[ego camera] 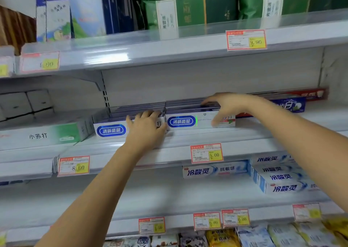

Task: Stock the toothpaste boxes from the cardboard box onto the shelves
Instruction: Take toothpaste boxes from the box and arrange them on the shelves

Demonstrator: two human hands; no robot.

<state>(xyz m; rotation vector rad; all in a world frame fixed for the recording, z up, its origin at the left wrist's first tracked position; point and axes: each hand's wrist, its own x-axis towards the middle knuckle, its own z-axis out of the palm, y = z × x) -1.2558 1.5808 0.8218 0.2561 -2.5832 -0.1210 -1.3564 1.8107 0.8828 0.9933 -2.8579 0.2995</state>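
Two rows of white toothpaste boxes with blue oval logos stand on the middle shelf (188, 135). My left hand (145, 128) lies over the front and top of the left row's front box (111, 130), fingers spread across it. My right hand (221, 105) reaches over the right row (188, 121), fingers on the top of the boxes and thumb down in front of the front box. The cardboard box is out of view.
Green-and-white toothpaste boxes (47, 135) lie at the left of the same shelf, blue and red ones (290, 105) at the right. Blue-white boxes (278, 177) are stacked on the shelf below. Green packs (188, 11) fill the shelf above. Price tags (206, 153) line the shelf edges.
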